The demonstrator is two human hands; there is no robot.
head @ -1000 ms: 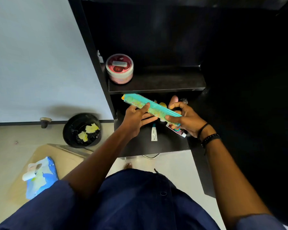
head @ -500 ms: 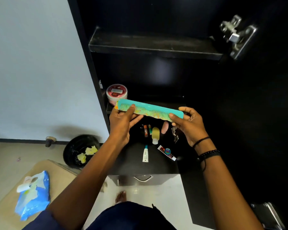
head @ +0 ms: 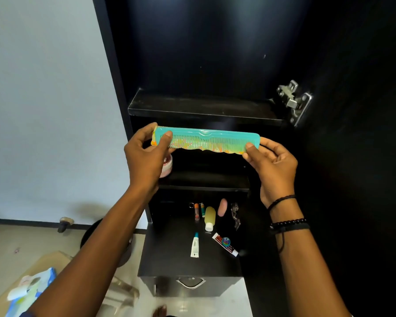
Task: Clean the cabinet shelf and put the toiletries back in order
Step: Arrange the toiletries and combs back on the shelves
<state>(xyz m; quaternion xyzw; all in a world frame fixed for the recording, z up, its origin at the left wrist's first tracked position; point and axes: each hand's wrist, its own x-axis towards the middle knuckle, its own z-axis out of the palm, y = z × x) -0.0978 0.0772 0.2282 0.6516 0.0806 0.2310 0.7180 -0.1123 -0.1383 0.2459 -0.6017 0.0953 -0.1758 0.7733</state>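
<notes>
I hold a long teal comb [head: 207,140] level in front of the black cabinet, just below the upper shelf [head: 201,108]. My left hand [head: 146,156] pinches its left end and my right hand [head: 272,161] pinches its right end. Behind my left hand a pink-lidded cream jar [head: 166,167] stands on the middle shelf [head: 204,179], mostly hidden. On the lower surface [head: 169,259] lie a yellow bottle [head: 210,218], a white tube [head: 194,245], a red toothpaste tube [head: 225,244], a pink oval item [head: 222,207], two small sticks [head: 198,211] and a clear clip [head: 235,216].
A metal hinge [head: 294,101] juts out at the upper shelf's right end. The open black door [head: 364,156] fills the right side. On the floor at left are a black bin [head: 89,234], a blue wipes pack [head: 30,289] and a cardboard sheet [head: 44,264]. A drawer handle [head: 190,282] sits below.
Both hands have lifted the comb from the lower surface up past the middle shelf to just under the upper shelf, turning it level. The view has tilted upward.
</notes>
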